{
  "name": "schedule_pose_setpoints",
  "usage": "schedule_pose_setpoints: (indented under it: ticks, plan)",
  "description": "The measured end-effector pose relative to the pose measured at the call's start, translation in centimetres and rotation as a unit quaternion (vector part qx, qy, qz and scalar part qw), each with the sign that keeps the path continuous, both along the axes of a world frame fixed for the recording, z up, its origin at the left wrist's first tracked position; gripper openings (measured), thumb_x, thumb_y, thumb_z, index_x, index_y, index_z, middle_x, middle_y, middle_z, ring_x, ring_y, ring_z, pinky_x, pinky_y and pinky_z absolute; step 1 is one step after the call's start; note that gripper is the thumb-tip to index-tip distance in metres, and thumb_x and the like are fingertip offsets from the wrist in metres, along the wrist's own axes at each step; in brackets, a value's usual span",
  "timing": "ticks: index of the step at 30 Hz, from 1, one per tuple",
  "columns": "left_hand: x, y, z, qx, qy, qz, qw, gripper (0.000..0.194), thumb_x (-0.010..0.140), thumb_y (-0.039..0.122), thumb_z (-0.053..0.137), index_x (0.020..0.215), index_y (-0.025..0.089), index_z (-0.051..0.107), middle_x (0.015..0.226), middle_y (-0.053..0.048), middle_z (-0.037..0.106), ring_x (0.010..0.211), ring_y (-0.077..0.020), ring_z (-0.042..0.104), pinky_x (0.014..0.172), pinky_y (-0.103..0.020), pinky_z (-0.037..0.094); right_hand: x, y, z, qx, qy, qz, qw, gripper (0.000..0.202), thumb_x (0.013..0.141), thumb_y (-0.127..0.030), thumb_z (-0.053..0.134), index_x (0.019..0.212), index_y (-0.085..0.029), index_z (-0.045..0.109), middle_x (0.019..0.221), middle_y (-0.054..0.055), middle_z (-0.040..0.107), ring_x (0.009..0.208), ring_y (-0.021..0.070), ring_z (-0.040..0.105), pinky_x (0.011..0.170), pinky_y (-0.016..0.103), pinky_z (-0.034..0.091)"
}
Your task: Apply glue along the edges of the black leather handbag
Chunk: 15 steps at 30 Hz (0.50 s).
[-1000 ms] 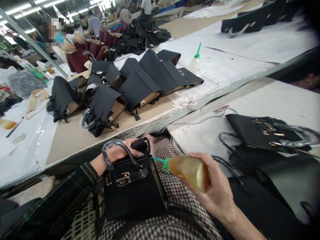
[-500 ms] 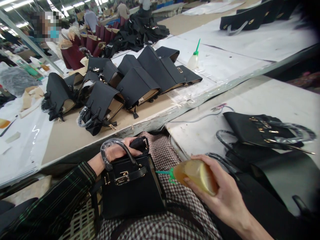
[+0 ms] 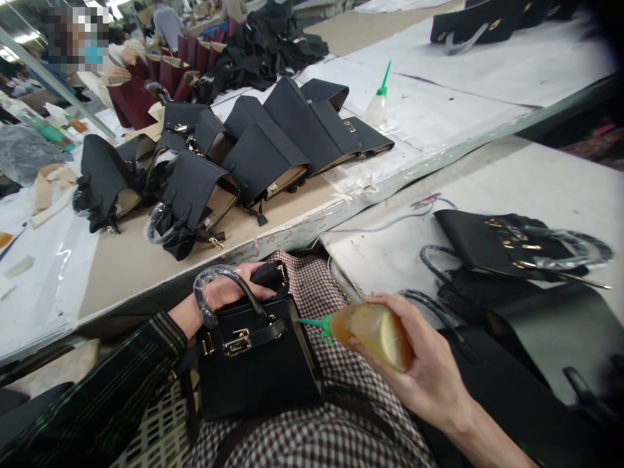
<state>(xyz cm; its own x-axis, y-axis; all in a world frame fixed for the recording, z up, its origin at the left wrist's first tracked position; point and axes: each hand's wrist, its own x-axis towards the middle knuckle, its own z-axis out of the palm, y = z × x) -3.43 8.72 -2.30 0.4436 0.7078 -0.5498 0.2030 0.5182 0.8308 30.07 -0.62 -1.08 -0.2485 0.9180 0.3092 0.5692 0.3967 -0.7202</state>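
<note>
A small black handbag point(image 3: 258, 377) with gold hardware and plastic-wrapped handles lies over my lap on a checked cloth. Passing through its handle, my left hand point(image 3: 229, 289) is closed on the bag's dark upper part, fingers partly hidden. My right hand point(image 3: 414, 351) is wrapped round a soft bottle of amber liquid point(image 3: 373, 331). The bottle is tipped sideways, and its thin green nozzle point(image 3: 312, 322) points left, the tip at the open side edge of the bag. Whether the tip touches the edge I cannot tell.
Several black bags point(image 3: 268, 156) stand on the long table point(image 3: 127, 279) ahead, with a second green-tipped bottle point(image 3: 377, 107) behind them. More black bags point(image 3: 472, 244) lie on the right table point(image 3: 380, 253). A plastic crate point(image 3: 156, 429) is at lower left. A masked person is at upper left.
My right hand and the bottle have moved slightly left, bringing the nozzle tip to the bag's side edge. My left hand keeps its hold. The whole view has shifted a little.
</note>
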Motion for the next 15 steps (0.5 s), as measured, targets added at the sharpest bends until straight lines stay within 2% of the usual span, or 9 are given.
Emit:
schedule_pose_setpoints:
  ticks: [6, 10, 15]
  plan:
    - [-0.1, -0.1, 0.1, 0.017, 0.026, -0.002, 0.999, 0.047, 0.071, 0.020, 0.086, 0.115, 0.012, 0.072, 0.102, -0.005, 0.079, 0.089, -0.0247, 0.070, 0.079, -0.031, 0.056, 0.6, -0.7, 0.2, -0.033, -0.003, 0.026, 0.999, 0.045, 0.093, -0.036, 0.071, 0.131, -0.025, 0.051, 0.115, 0.011, 0.070, 0.096, 0.0278, 0.074, 0.080, 0.035, 0.063]
    - [0.0, 0.0, 0.3, 0.024, 0.029, -0.005, 0.999, 0.046, 0.070, 0.018, 0.086, 0.114, 0.013, 0.072, 0.103, -0.004, 0.079, 0.092, -0.0245, 0.070, 0.084, -0.030, 0.055, 0.8, -1.2, -0.1, -0.049, -0.010, 0.033, 0.998, 0.045, 0.093, -0.040, 0.073, 0.130, -0.025, 0.051, 0.112, 0.010, 0.072, 0.089, 0.0260, 0.075, 0.076, 0.034, 0.063]
    - [0.5, -0.1, 0.9, 0.017, 0.032, -0.002, 0.999, 0.046, 0.072, 0.018, 0.084, 0.115, 0.010, 0.069, 0.102, -0.005, 0.079, 0.087, -0.0226, 0.072, 0.080, -0.029, 0.056, 1.0, -1.9, -0.5, -0.074, -0.003, 0.057, 0.996, 0.045, 0.093, -0.037, 0.073, 0.130, -0.026, 0.050, 0.112, 0.009, 0.071, 0.092, 0.0249, 0.074, 0.079, 0.034, 0.063]
